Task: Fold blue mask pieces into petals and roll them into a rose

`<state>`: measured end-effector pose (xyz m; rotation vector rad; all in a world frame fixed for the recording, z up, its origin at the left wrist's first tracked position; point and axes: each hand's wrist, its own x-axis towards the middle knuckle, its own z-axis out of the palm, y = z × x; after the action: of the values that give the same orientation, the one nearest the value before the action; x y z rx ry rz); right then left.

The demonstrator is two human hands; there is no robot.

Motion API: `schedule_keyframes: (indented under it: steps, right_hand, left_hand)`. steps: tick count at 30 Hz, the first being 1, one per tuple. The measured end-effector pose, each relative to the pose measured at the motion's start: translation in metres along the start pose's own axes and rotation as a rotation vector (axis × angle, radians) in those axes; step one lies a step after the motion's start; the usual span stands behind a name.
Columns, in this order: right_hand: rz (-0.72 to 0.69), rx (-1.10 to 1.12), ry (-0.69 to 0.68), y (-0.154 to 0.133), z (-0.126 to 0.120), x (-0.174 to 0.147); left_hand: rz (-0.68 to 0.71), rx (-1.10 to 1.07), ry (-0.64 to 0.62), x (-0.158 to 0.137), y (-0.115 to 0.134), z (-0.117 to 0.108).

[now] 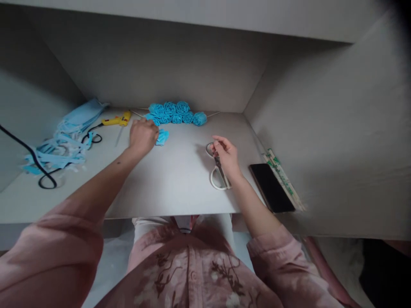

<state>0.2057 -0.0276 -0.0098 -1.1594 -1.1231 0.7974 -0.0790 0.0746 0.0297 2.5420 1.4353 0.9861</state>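
Just at three o'clock from my left hand (pixel 143 136), the nearer one, lies the small blue piece (pixel 163 137) on the desk (pixel 176 184), its long axis hard to make out. Those fingers curl at its edge; whether they grip it, I cannot tell. At four o'clock, my right hand (pixel 226 157) is over the scissors (pixel 219 185), fingertips close together, any hold unclear. Green print on the slim sticks (pixel 283 177) is unreadable.

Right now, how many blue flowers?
8 visible blue flowers: three in the upper row, five in the lower, the leftmost partly behind the left hand; others may be hidden.
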Motion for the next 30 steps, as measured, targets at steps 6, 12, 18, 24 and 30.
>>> schedule_keyframes:
  steps: [6, 12, 18, 24, 30]
  right_hand:
    - [-0.101, -0.17, 0.204, -0.021, -0.03, 0.014]
    - [-0.093, -0.997, -0.054, -0.06, -0.041, -0.034]
    - [-0.005, -1.519, -0.235, -0.052, -0.02, -0.084]
    - [0.07, -1.523, -0.039, -0.04, -0.022, -0.088]
    - [0.135, -1.621, 0.101, -0.045, -0.055, -0.042]
  left_hand:
    - [0.084, 0.113, -0.089, -0.017, -0.013, 0.019]
    - [0.099, 0.312, -0.232, -0.022, -0.014, 0.018]
    - [0.152, 0.354, -0.24, -0.034, -0.016, 0.019]
    - [0.108, 0.272, -0.125, -0.047, -0.027, 0.027]
    - [0.045, 0.123, -0.034, -0.046, -0.037, 0.027]
